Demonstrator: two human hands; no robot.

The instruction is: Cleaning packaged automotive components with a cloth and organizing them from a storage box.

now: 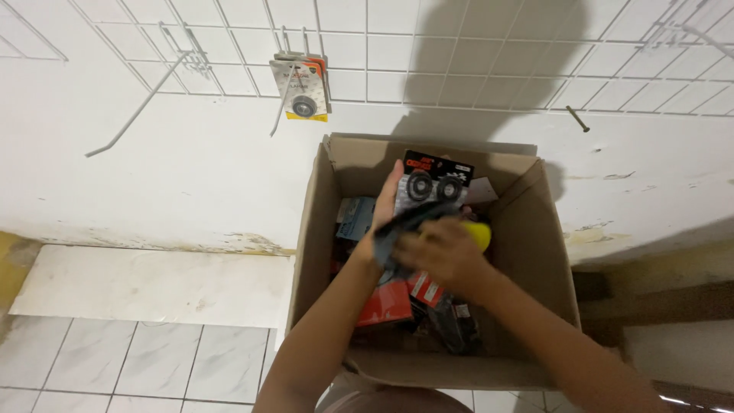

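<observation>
Over the cardboard box [527, 252], the left hand [384, 206] grips the bearing card [433, 182] upright, the right hand [443, 251] closed on packets just below it.

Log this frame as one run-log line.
left hand: holds black blister card of two round bearings | right hand: wipes card with dark cloth | below: open brown cardboard box of packaged parts

small shop, wire display grid [459, 53], hanging carded part [303, 88], stock carton [535, 252]

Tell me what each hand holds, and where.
Left hand holds a black blister card by its left edge; right hand grips a dark cloth against it.
</observation>
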